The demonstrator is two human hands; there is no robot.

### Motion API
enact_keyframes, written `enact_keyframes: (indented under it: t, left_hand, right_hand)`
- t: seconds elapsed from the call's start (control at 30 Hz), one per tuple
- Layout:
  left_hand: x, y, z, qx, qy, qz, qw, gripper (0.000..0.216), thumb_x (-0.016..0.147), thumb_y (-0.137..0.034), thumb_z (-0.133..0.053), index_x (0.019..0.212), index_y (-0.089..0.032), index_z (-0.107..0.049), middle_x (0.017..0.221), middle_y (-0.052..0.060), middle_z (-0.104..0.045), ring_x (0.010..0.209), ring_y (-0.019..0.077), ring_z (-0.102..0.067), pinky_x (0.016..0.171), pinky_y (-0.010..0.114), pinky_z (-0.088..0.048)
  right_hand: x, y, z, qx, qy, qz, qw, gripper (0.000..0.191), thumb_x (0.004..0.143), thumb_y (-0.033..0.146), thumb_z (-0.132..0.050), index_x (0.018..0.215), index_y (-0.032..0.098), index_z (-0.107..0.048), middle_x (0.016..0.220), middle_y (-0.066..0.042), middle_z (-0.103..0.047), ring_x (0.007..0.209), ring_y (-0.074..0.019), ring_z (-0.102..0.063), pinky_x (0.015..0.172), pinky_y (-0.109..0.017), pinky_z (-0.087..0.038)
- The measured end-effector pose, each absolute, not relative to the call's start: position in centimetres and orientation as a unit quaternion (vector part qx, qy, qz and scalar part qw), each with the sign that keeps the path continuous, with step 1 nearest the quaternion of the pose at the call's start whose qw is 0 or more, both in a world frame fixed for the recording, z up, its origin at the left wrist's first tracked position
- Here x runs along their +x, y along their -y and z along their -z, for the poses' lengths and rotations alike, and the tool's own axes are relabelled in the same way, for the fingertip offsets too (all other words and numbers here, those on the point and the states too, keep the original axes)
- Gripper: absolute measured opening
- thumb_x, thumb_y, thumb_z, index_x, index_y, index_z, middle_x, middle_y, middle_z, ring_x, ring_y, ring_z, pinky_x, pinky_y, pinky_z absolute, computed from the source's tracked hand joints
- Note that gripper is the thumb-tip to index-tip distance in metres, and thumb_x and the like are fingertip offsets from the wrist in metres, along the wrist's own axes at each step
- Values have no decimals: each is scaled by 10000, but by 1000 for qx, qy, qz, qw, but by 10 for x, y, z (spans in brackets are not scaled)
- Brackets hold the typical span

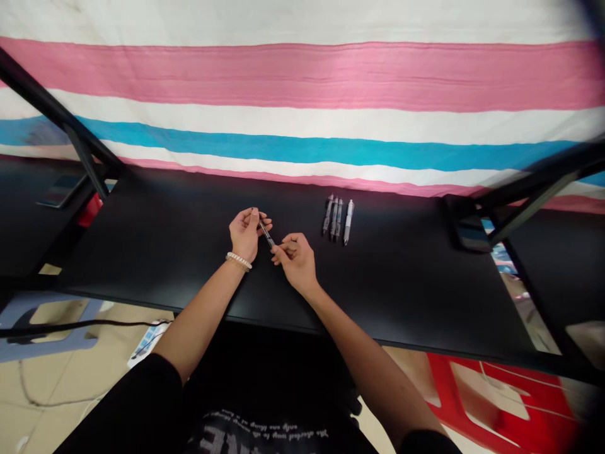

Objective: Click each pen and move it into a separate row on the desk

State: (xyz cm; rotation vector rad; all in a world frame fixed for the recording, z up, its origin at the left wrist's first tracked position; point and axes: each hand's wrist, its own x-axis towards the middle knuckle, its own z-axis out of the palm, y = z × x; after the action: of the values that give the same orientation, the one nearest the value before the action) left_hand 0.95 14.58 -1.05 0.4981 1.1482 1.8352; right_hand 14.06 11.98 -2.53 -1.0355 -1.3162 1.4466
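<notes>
Between my two hands, above the black table [401, 284], a slim dark pen [266, 233] slants down to the right. My left hand [244, 232] pinches its upper end between thumb and fingers. At the lower end, the thumb and fingers of my right hand [297, 260] are closed on the same pen. To the right of my hands lie several pens side by side: a group of dark, see-through ones [333, 217] and, slightly apart, a white pen [348, 222].
A striped cloth [302, 75] hangs behind the table. Black metal frames stand at the left [57, 101] and right [534, 189] ends. A dark phone-like slab [466, 224] lies by the right frame. Below are a red plastic stool [439, 384] and a blue-grey one [89, 340].
</notes>
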Motion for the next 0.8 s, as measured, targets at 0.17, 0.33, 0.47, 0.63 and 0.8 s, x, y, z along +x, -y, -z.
enact_keyframes:
  t: [0.17,0.33,0.47,0.63,0.8]
  left_hand:
    - [12,-146,11,210,-466,-745,429,396,731,-446,-820,900,-153,-613,777,24,-689,661,137,-697,656,293,-605]
    - [10,-147,9,183,-453,-762,425,391,738,-448,-816,885,-159,-598,791,25,-691,710,148,-710,699,315,-612]
    - [9,-147,8,174,-440,-770,428,375,752,-425,-811,896,-165,-582,812,23,-693,745,159,-719,732,342,-614]
    - [10,-147,6,154,-439,-771,436,343,781,-404,-791,901,-177,-564,829,16,-691,765,154,-721,786,358,-604]
    - [10,-146,6,138,-431,-774,443,329,785,-384,-790,894,-181,-554,837,5,-681,779,148,-718,832,377,-593]
  right_hand:
    - [140,-119,25,-449,582,-493,466,290,717,280,-754,848,244,-498,676,42,-621,592,-143,-615,589,-295,-535]
    - [138,-116,23,-460,557,-508,469,370,775,403,-736,1049,229,-558,871,-30,-703,749,-176,-682,700,-340,-573]
    - [137,-117,23,-464,537,-497,499,278,804,418,-704,944,217,-571,867,-39,-688,767,-173,-673,718,-340,-579]
    - [137,-117,20,-468,532,-492,507,244,822,401,-699,940,217,-590,871,-38,-673,776,-171,-662,730,-341,-577]
    - [137,-116,19,-461,545,-466,523,251,777,374,-749,898,219,-593,983,-52,-642,871,-179,-651,775,-339,-582]
